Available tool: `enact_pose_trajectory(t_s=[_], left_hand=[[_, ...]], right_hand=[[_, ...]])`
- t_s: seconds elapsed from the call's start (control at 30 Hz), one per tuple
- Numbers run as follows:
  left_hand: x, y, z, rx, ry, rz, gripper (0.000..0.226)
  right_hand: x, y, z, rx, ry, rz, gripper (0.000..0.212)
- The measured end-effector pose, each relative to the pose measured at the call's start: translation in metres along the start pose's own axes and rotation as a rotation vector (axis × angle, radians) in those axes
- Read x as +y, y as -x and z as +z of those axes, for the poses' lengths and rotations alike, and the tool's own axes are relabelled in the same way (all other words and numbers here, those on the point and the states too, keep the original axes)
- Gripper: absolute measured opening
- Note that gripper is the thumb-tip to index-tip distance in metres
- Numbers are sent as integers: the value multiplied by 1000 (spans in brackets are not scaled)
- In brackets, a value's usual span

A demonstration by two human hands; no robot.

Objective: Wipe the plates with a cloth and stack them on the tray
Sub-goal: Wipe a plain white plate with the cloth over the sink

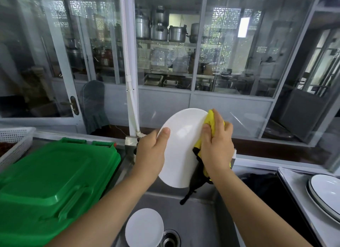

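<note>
The left hand grips a white plate by its left rim, thumb curled over the front face, and holds it tilted nearly upright above the steel sink. The right hand clutches a yellow cloth with dark edging, fingers curled round it, and presses it against the plate's right rim; a dark tail of the cloth hangs down toward the basin. Low in the sink, just beside the drain, lies a second white plate, flat and apart from the one in the air. At the right edge of the tabletop a tray carries a stack of dark-rimmed plates, partly cut off by the frame. To the left of the sink stands a green plastic bin with its lid shut, and beyond it, at the far left edge, a white perforated basket. Glass panels behind the sink show shelves of metal pots.
</note>
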State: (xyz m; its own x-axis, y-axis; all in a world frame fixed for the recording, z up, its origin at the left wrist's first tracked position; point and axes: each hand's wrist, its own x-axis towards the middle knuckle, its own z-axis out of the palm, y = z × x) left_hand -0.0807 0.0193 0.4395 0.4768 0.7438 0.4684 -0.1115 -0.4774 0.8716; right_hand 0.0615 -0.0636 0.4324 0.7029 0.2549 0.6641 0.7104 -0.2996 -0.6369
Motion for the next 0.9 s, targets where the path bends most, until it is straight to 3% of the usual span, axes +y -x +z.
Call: enact_pose_trajectory(t_s=[0.07, 0.17, 0.27, 0.37, 0.57, 0.67, 0.8, 0.9], left_hand=[[-4, 6, 4, -8, 65, -75, 33], [-6, -3, -4, -201, 99, -250, 16], [0, -23, -9, -370, -44, -267, 39], [4, -24, -5, -363, -187, -172, 38], [4, -11, 4, -330, -100, -135, 56], [3, -9, 3, -259, -85, -117, 57], [-7, -10, -7, -114, 64, -178, 33], [-15, -7, -8, -85, 115, -210, 29]], right_hand=[[8, 3, -2, -4, -14, 30, 40], [13, -2, -13, -75, 44, -66, 42], [7, -3, -21, -135, 164, -283, 43], [-2, 0, -21, -130, 209, -416, 42], [-13, 0, -17, -83, 331, -718, 40], [-10, -3, -17, -74, 304, -617, 43], [8, 2, -20, -44, 337, -326, 50], [16, 15, -16, -45, 420, -281, 55]])
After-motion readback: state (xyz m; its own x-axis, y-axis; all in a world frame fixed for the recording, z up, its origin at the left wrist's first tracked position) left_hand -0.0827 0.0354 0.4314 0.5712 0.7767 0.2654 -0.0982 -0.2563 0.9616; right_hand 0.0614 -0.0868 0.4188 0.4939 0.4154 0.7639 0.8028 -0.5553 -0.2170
